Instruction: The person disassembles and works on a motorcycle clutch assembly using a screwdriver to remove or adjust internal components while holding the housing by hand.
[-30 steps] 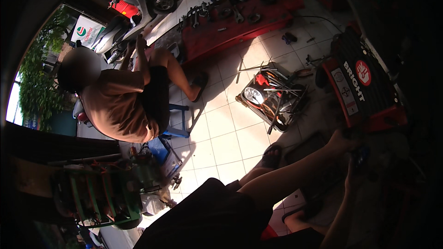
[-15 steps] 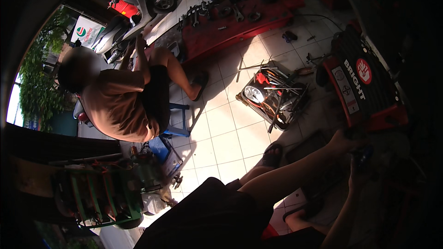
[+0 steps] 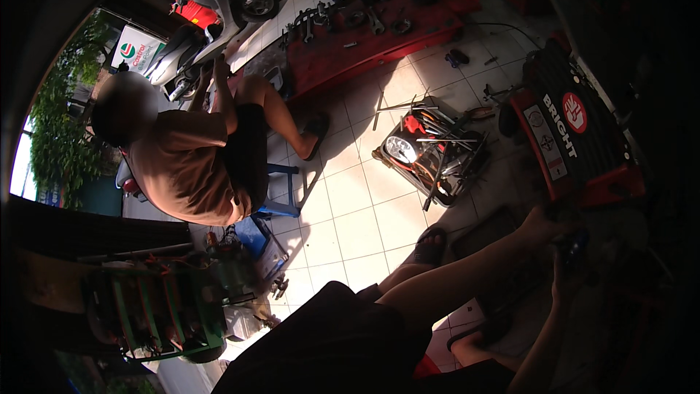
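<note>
At the lower right, in deep shadow, my left hand [image 3: 545, 227] reaches to a dark machine part [image 3: 620, 230] below the red-and-black cabinet. Its fingers are lost in the dark. Just below it, my right hand [image 3: 564, 277] is raised with its fingers around a small dark blue object [image 3: 576, 246], whose kind I cannot make out. Both hands are close together.
A tool tray [image 3: 430, 153] heaped with tools lies on the tiled floor [image 3: 350, 197]. Beyond it is a red bench [image 3: 379, 47] with wrenches and parts. A person [image 3: 189, 153] sits on a blue stool [image 3: 281, 204] beside a scooter [image 3: 211, 22]. The red-and-black cabinet [image 3: 576, 146] stands right.
</note>
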`<state>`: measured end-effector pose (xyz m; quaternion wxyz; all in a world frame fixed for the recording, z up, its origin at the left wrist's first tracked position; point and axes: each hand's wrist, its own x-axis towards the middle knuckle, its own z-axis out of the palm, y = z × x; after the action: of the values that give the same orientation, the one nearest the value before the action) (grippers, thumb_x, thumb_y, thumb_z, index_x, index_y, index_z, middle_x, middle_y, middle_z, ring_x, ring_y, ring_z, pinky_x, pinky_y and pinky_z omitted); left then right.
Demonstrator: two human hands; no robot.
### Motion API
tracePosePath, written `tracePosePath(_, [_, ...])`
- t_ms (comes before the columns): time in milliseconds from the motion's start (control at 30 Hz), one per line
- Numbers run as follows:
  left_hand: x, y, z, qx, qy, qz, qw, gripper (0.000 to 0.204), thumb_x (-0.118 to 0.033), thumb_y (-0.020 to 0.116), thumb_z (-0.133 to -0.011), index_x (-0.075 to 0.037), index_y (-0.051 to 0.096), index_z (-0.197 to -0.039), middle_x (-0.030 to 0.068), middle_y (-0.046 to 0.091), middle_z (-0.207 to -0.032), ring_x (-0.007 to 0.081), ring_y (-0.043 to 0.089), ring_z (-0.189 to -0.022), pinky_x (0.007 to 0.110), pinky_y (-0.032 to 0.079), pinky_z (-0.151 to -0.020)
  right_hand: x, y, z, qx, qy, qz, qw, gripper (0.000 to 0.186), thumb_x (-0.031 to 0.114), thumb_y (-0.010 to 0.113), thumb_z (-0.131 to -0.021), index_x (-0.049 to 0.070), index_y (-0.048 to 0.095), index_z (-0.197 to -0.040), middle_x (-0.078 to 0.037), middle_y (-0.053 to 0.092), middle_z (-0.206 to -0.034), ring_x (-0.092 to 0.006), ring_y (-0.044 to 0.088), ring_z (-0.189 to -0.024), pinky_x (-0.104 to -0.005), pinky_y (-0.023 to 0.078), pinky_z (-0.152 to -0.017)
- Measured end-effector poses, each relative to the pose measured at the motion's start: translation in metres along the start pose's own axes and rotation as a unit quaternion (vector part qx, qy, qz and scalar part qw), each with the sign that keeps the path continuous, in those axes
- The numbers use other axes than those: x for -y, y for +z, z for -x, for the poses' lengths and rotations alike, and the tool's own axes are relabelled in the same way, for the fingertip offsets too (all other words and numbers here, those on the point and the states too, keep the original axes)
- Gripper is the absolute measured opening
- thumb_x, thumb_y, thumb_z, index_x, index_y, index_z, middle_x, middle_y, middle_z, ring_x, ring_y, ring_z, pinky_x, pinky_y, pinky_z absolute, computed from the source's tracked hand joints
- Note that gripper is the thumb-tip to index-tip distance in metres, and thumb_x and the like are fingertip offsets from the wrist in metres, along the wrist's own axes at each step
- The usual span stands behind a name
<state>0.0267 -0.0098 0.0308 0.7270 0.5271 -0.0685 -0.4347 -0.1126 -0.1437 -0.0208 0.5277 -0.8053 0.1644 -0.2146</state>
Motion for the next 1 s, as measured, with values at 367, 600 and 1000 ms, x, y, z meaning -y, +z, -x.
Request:
tracePosePath(367, [0.003, -0.001, 0.001, -0.008, -0.001, -0.007, 1.000, 0.066, -0.034, 0.081, -0.077, 0.006, 0.058, -0.124, 0.0132, 0.065, -0.113, 0.0195, 0.063, -0.103, 0.033, 0.050, -0.088, -0.004, -0.001, 0.000, 0.036, 0.048, -0.042, 0.997, 0.035, 0.008, 0.072, -0.088, -0.002, 0.058, -0.118, -0.009, 0.066, -0.106, -0.0156, 0.064, -0.098, -0.0292, 0.053, -0.086])
tracePosePath(600, [-0.008, 0.005, 0.010, -0.025, 0.003, -0.002, 1.000, 0.061, -0.029, 0.079, -0.078, 0.003, 0.058, -0.126, 0.0124, 0.066, -0.113, 0.0198, 0.064, -0.102, 0.032, 0.052, -0.086, 0.013, 0.004, 0.002, -0.013, 0.040, 0.044, 0.998, 0.038, 0.020, 0.076, -0.086, 0.000, 0.061, -0.115, -0.008, 0.066, -0.109, -0.0164, 0.064, -0.099, -0.0306, 0.052, -0.087])
tracePosePath(1000, [0.015, -0.025, -0.007, 0.040, -0.051, 0.067, 0.996, 0.040, -0.017, 0.064, -0.091, -0.001, 0.056, -0.127, 0.0102, 0.061, -0.116, 0.0201, 0.062, -0.106, 0.036, 0.052, -0.088, 0.020, 0.015, -0.016, 0.050, 0.031, 0.059, 0.997, 0.042, 0.022, 0.080, -0.078, 0.002, 0.064, -0.111, -0.011, 0.070, -0.094, -0.0168, 0.069, -0.084, -0.0301, 0.054, -0.072])
